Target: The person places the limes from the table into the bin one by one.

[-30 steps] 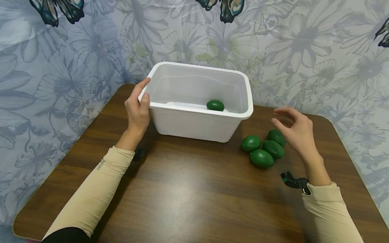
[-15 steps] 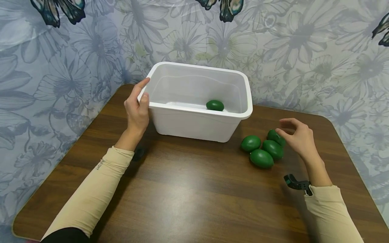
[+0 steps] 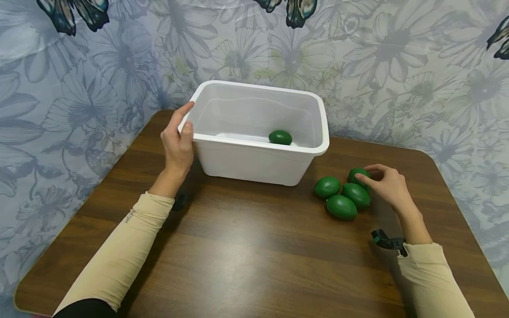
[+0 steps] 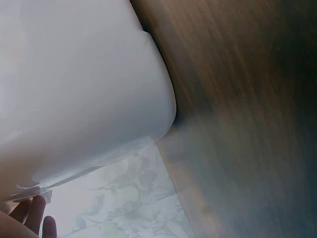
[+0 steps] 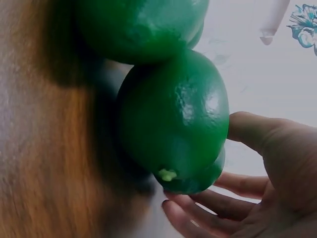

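Note:
My left hand [image 3: 177, 141] holds the left end of a white plastic tub [image 3: 254, 161], thumb and forefinger at its rim. In the left wrist view its fingers [image 4: 35, 213] curl beside the rim. Inside the tub lies one glossy green oval fruit [image 3: 280, 137]. To the right, several similar fruits sit clustered on the table. My right hand [image 3: 387, 185] has its thumb and fingers around the farthest green fruit [image 3: 356, 174]. In the right wrist view, a nearer fruit with a pale stem end [image 5: 173, 114] partly hides the one between the fingers.
The brown wooden table [image 3: 230, 256] has rounded corners and meets a floral wall covering [image 3: 381, 101] behind the tub. Other green fruits [image 3: 342, 207] lie close together, right of the tub. A black camera mount [image 3: 387, 240] sticks out from the right wrist.
My right hand has come down and leftward to the farthest fruit, and its thumb and fingers have closed around it. The left hand stays at the tub's rim.

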{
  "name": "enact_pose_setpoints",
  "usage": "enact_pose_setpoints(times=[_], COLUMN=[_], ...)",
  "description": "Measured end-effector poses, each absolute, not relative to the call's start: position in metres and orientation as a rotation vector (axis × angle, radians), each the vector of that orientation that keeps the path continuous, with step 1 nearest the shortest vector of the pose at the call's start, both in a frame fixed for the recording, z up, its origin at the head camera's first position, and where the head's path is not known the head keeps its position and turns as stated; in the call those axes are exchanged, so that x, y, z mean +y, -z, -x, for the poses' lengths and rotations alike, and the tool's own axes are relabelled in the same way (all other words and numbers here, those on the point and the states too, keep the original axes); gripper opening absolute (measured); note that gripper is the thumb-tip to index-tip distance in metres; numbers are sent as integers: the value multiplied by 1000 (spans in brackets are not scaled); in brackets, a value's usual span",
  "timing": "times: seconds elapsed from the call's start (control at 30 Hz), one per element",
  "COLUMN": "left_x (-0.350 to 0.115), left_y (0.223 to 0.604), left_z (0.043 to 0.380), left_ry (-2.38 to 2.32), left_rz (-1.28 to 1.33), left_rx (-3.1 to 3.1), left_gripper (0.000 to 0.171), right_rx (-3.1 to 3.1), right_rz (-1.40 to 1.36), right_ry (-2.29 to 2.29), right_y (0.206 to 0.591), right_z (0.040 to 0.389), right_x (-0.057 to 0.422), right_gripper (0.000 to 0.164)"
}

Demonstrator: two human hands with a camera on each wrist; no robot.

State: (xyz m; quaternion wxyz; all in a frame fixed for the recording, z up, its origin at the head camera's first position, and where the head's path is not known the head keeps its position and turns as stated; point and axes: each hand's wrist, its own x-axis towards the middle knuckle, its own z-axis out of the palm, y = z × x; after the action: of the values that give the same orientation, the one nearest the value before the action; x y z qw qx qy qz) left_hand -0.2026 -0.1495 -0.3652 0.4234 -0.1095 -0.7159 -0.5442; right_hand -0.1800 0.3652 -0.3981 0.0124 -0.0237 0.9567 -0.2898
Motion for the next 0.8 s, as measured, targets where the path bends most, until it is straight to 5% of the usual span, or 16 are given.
enact_pose_setpoints(times=[0.8], left_x=[-147], left_y=[360], left_z=[198], left_ry=[1374], left_rz=[265], left_rx=[-1790], left_gripper=[61], right_rx=[3163], right_rz=[-100], right_ry=[1121], right_y=[376], right_z=[179], right_x=[356], right_gripper=[66])
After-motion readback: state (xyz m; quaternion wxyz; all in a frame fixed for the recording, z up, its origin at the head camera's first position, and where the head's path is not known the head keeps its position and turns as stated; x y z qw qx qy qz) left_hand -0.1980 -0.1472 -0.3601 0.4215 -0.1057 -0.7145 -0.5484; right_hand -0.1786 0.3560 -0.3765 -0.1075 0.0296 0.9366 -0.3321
